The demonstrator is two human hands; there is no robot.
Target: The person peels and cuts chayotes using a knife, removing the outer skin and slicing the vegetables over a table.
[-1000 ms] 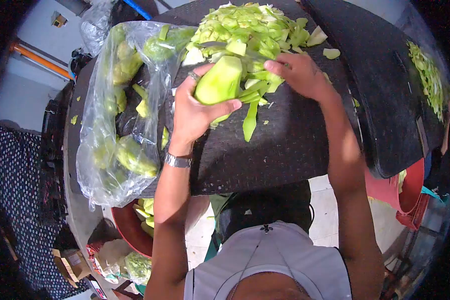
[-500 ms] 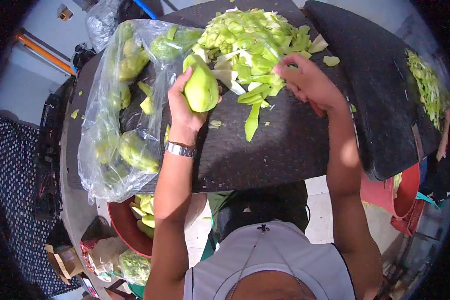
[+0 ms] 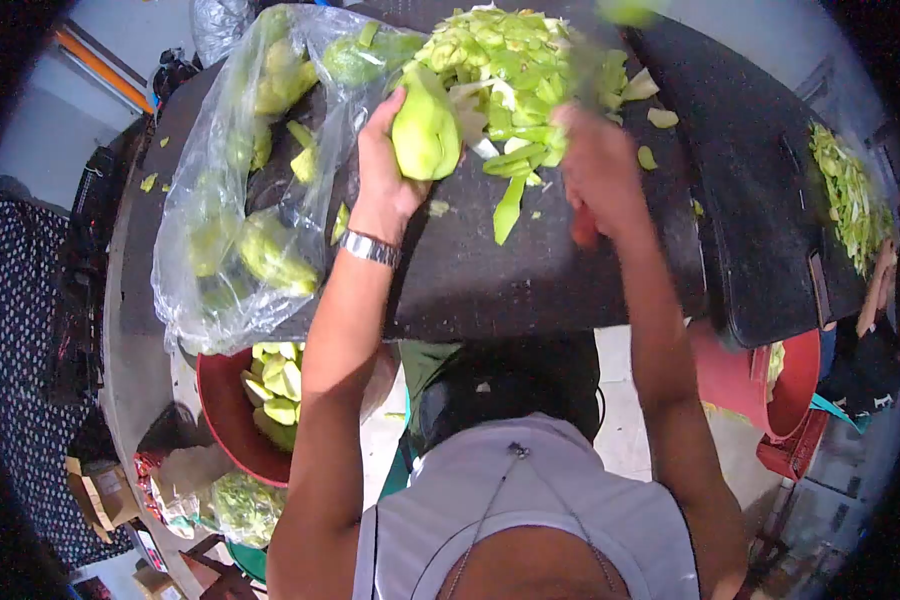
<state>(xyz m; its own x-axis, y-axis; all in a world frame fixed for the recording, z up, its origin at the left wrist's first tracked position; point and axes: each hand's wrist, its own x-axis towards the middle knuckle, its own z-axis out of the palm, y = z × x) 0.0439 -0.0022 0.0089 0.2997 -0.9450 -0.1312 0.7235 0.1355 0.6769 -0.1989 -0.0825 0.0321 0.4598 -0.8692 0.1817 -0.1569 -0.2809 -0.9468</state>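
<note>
My left hand [image 3: 385,180] is closed around a peeled, pale green chayote [image 3: 425,135], held upright above the dark table [image 3: 490,290]. My right hand [image 3: 605,165], smeared by motion, grips a knife by its reddish handle [image 3: 585,228]; the grey blade is only a blur above the fist. Between and beyond the hands lies a heap of green peelings [image 3: 515,75], with one long strip hanging toward me. Left of my left hand, a clear plastic bag [image 3: 185,265] holds several unpeeled chayotes [image 3: 275,255].
Below the table's near edge stand a red tub [image 3: 220,420] with peeled pieces at left and another red bucket [image 3: 800,385] at right. A black board [image 3: 760,230] lies on the right, with shredded green strips [image 3: 845,195] beyond it. A blurred green piece [image 3: 627,10] shows at the top edge.
The knife hand has turned, its blade swinging from pointing left to roughly away from me. A blurred green piece has appeared at the top. The view has shifted slightly.
</note>
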